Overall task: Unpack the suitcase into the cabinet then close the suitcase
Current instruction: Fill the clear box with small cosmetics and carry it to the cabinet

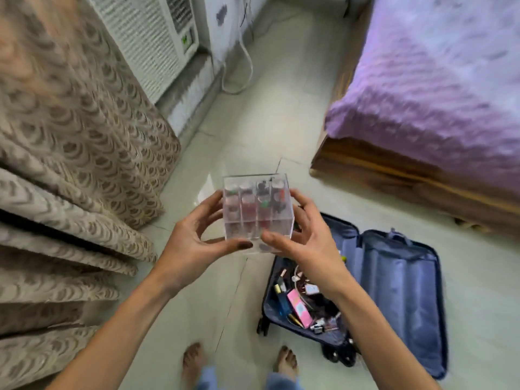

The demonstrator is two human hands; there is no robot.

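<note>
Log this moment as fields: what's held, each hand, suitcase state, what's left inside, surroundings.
held: clear compartment box
left hand: grips the box's left side
right hand: grips the box's right side
suitcase: open on the floor
inside it: pink box and other small items
surroundings: purple-covered bed on the right, patterned curtain on the left

Bedroom: bed (422,108), curtains (70,136).
</note>
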